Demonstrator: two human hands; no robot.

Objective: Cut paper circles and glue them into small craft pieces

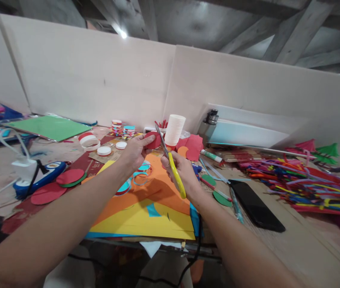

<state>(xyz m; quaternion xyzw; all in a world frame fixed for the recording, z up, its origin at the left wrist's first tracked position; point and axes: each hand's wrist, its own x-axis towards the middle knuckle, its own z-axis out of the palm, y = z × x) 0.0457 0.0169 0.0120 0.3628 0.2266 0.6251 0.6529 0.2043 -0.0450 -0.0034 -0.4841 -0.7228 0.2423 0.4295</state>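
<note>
My left hand [136,150] pinches a small red paper piece [154,140] held up over the table. My right hand [181,170] grips yellow-handled scissors [173,168], whose blades point up and meet the right edge of the red piece. Beneath both hands lie stacked orange [155,188] and yellow paper sheets [146,224] with blue cut-out scraps on them. A stack of white paper cups [174,129] stands just behind the hands.
A black phone [255,205] and pens lie to the right, and further right a pile of coloured pipe cleaners [305,184]. Red paper discs [59,184], white lids [104,151], a green sheet [48,127] and a blue glue gun [39,178] are at left. White boards wall the back.
</note>
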